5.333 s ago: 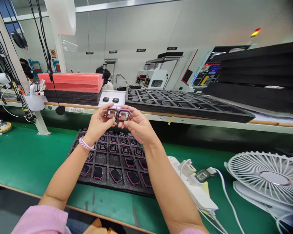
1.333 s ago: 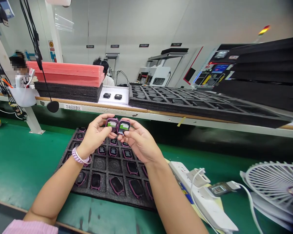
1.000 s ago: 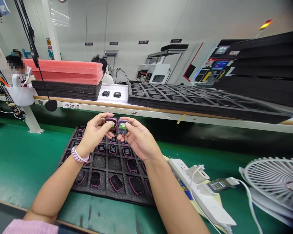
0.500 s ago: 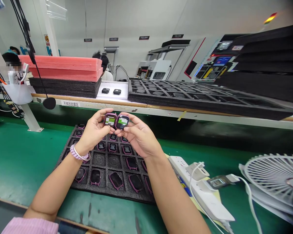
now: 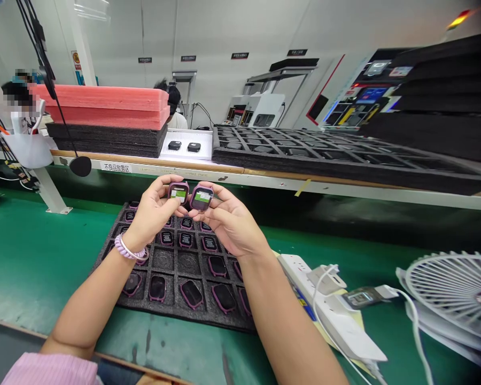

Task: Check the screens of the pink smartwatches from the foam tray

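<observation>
My left hand [image 5: 154, 211] grips a purple-framed watch [image 5: 178, 193] by its edges, thumb at the lower part of the lit screen. Close beside it, my right hand [image 5: 230, 219] holds a second purple watch [image 5: 201, 198], which also shows a green band on its screen. Both watches face me, above the far part of a black foam tray [image 5: 169, 307]. Purple watches lie in many of the tray's compartments, such as a dark-screened watch [image 5: 191, 294] near the front. Two compartments in the middle hold no watch.
To the right are a white power strip [image 5: 344, 326] with cables and a white fan [image 5: 452, 294]. A shelf edge [image 5: 264, 182] runs behind my hands, carrying pink foam [image 5: 104, 107] and black trays [image 5: 304, 158]. A person [image 5: 176, 107] is beyond it.
The two watches have moved slightly apart, with a small gap between them now. My left thumb sits higher on its watch's screen. The camera view has shifted a little.
</observation>
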The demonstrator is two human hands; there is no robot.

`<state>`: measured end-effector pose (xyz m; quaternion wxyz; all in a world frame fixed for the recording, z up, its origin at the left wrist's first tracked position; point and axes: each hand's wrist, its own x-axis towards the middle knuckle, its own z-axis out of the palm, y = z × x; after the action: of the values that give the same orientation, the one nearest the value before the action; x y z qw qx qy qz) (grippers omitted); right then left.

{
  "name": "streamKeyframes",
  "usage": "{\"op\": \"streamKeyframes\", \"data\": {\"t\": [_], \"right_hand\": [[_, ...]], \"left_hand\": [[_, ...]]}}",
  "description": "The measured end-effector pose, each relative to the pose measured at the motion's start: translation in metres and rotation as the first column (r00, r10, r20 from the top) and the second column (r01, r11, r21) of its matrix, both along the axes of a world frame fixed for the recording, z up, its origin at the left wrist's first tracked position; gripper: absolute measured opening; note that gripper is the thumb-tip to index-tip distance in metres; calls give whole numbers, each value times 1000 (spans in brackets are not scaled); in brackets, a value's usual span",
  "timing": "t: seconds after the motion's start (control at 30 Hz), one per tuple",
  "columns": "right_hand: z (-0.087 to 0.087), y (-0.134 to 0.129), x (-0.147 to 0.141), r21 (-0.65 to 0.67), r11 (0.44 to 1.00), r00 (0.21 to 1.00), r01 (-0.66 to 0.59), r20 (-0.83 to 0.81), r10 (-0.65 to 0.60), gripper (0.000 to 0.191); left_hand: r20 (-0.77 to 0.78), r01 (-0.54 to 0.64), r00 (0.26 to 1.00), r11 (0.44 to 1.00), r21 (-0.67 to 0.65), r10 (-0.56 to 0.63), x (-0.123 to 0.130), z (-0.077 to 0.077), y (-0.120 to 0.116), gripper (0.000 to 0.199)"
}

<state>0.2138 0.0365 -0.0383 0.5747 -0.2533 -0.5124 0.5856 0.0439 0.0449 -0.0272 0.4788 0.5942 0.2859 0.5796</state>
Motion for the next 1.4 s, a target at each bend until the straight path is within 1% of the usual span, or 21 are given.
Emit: {"op": "streamKeyframes", "data": {"t": [0.17, 0.37, 0.43, 0.57, 0.63, 1.0, 1.17, 1.4], "right_hand": [[-1, 1, 0, 8, 1000, 1000, -17, -9, 17, 51], [-2, 2, 1, 12, 1000, 1000, -20, 6, 20, 40], [-3, 3, 1, 13, 1000, 1000, -17, 13, 17, 40], [-3, 2, 2, 13, 1000, 999, -29, 16, 28, 53], [-3, 2, 2, 10, 999, 999, -32, 20, 31, 56], [-1, 2, 2, 2, 1000, 1000, -10, 17, 10, 43], [0, 2, 2, -6, 999, 999, -31, -22, 31, 43], [2, 1, 2, -5, 1000, 1000, -16, -1, 16, 42]], "left_hand": [[-2, -4, 1000, 1000, 21, 4, 0, -1, 1, 35], [-25, -27, 999, 999, 43, 28, -2, -1, 2, 35], [-29, -38, 999, 998, 56, 40, -2, -1, 3, 34], [-30, -61, 998, 996, 64, 63, -3, -2, 5, 34], [-26, -75, 997, 995, 64, 77, -4, -2, 6, 35], [-41, -79, 996, 995, 63, 81, -5, -2, 6, 34], [-46, -71, 996, 996, 57, 74, -5, -1, 6, 35], [-54, -60, 997, 997, 48, 62, -4, 0, 5, 34]]}}
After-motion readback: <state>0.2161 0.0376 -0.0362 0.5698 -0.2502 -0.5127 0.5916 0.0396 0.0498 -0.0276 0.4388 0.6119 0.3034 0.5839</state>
